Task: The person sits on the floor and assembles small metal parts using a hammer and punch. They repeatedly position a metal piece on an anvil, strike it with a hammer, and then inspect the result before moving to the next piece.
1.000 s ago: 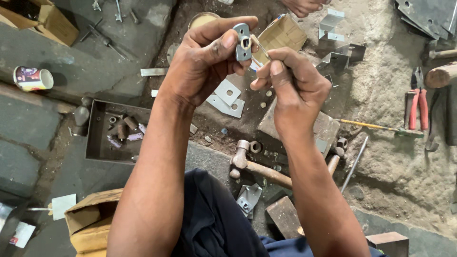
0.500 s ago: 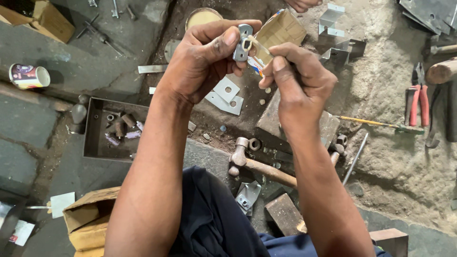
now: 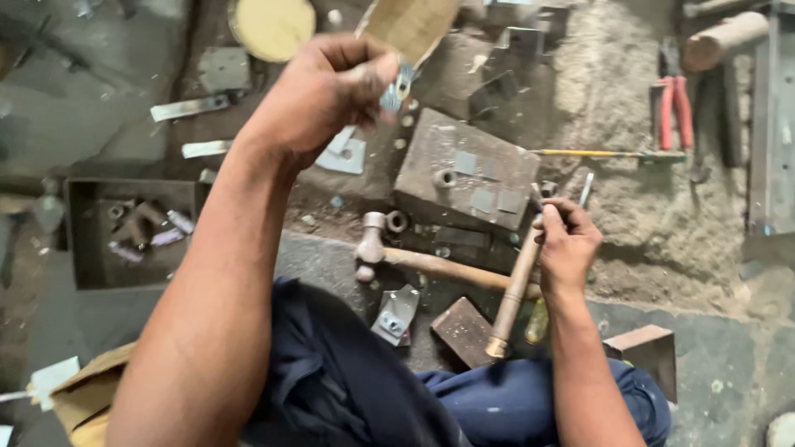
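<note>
My left hand (image 3: 327, 91) is raised over the floor and pinches a small shiny metal bracket (image 3: 396, 89) between thumb and fingers. My right hand (image 3: 566, 244) is lower, at the right edge of a thick steel block (image 3: 464, 174), and grips the upper end of a wooden-handled tool (image 3: 512, 294) that slants down toward my knee. A ball-peen hammer (image 3: 414, 258) lies on the floor just left of that hand, its wooden handle passing under the tool.
A metal tray (image 3: 99, 273) with small fittings sits at the left. Red-handled pliers (image 3: 672, 112) and a thin screwdriver (image 3: 609, 154) lie at the right. Flat metal pieces (image 3: 344, 157), a round yellowish lid (image 3: 273, 25) and small steel blocks (image 3: 464, 331) are scattered around.
My right hand has left the bracket, dropped down to the right and taken hold of the wooden-handled tool. My left hand still holds the bracket up.
</note>
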